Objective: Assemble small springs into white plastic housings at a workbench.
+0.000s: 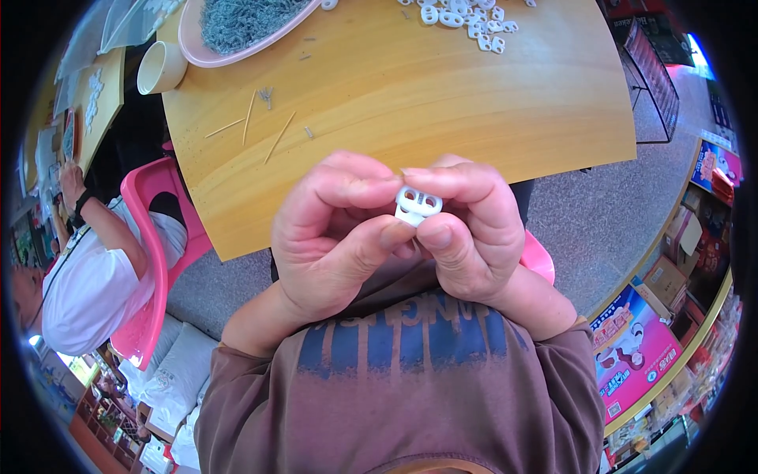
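Close to my chest, just off the table's near edge, I hold a small white plastic two-hole cord lock (418, 205). My left hand (332, 225) pinches its left side between thumb and fingers. From the other side, my right hand (474, 221) grips it with thumb and index fingertip. Its two oval holes face up toward me, and the fingers cover its outer edges. Beyond my hands, several loose white plastic pieces (452, 17) lie heaped at the table's far side. A pink basin (189, 43) full of small metal springs (249, 28) stands at the far left.
Thin wooden sticks (280, 137) and a few loose springs (266, 98) lie on the wooden table (395, 95). A cream cup (162, 68) stands by the basin. At left, another person (103, 276) sits on a pink chair (146, 316). Shelves with boxes (667, 276) line the right.
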Available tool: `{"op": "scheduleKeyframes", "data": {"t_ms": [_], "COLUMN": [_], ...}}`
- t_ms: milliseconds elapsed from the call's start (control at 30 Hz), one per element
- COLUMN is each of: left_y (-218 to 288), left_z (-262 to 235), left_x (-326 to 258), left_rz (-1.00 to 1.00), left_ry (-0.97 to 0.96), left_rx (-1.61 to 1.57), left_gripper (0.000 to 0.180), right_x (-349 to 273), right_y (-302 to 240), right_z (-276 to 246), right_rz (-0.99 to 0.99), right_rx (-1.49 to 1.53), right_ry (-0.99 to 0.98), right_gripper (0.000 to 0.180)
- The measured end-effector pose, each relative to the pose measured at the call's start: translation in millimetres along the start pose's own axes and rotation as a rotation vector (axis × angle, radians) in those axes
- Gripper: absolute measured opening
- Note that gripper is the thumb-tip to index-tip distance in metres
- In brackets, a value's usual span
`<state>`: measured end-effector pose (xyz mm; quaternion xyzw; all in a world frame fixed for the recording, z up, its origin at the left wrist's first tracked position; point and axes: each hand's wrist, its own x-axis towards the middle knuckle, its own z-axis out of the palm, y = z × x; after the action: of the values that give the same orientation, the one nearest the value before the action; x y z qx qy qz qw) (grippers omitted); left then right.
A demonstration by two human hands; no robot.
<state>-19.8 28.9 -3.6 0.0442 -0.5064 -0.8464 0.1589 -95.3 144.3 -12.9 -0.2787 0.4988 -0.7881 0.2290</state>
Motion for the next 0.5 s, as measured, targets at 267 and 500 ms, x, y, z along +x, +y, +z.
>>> {"op": "scheduleKeyframes", "data": {"t_ms": [267,500], "left_y": [-3.5,1.5], "left_z": [4.7,4.4], "left_x": [-2.1,-0.1], "left_rz": [0.004,-0.018], "left_ry": [0.019,0.027], "left_rx": [-0.009,0.006], "left_gripper": [0.021,0.021], "right_x": [-1.9,3.1], "right_y": [6.5,0.9], "right_z": [-5.4,-4.9], "right_rz": [-0.118,-0.055], "right_rx": [-0.086,-0.012], "right_ry": [-0.1,-0.059], "right_gripper": [0.025,0.02]}}
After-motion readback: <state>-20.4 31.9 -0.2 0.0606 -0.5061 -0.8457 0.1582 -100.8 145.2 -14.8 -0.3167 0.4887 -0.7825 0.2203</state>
